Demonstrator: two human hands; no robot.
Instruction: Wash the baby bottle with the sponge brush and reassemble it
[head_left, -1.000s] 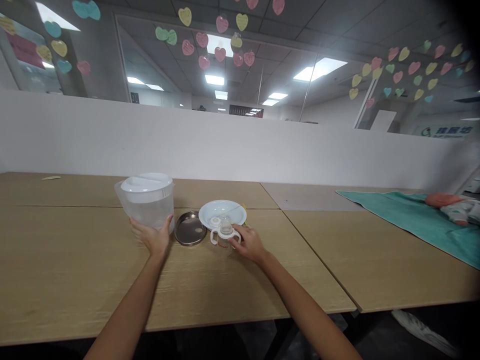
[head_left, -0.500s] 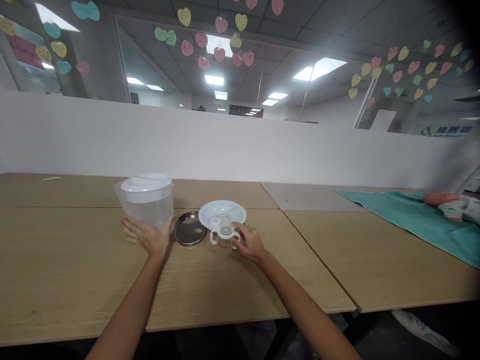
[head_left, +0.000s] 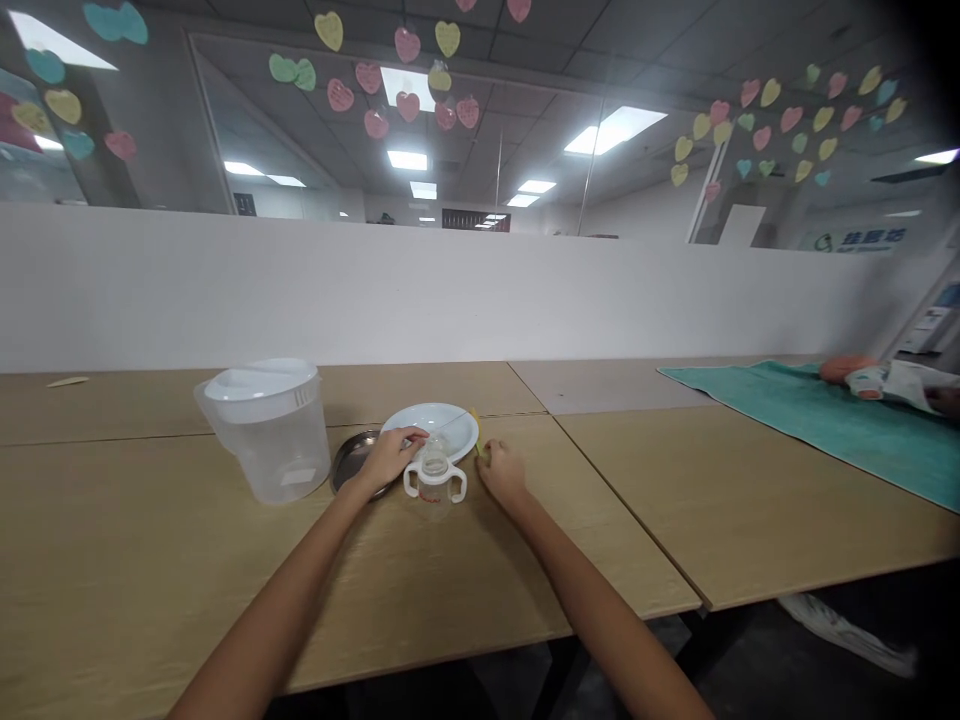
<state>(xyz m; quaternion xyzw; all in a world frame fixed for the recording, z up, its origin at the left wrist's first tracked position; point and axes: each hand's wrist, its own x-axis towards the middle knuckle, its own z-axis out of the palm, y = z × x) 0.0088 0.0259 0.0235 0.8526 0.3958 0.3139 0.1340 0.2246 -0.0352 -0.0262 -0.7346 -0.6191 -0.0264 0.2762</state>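
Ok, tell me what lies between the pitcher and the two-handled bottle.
The round metal tray, with the left hand partly over it, as the head view shows.

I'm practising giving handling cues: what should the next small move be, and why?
I'd probably close the right hand on the yellow item: its fingertips are right by that item's lower end, and the left hand is across at the left of the white bowl. Actual contact is unclear.

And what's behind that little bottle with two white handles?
A white bowl, apparently with something clear inside, too small to name. The bottle and left hand cover part of the bowl's near side, so what lies there can't be seen.
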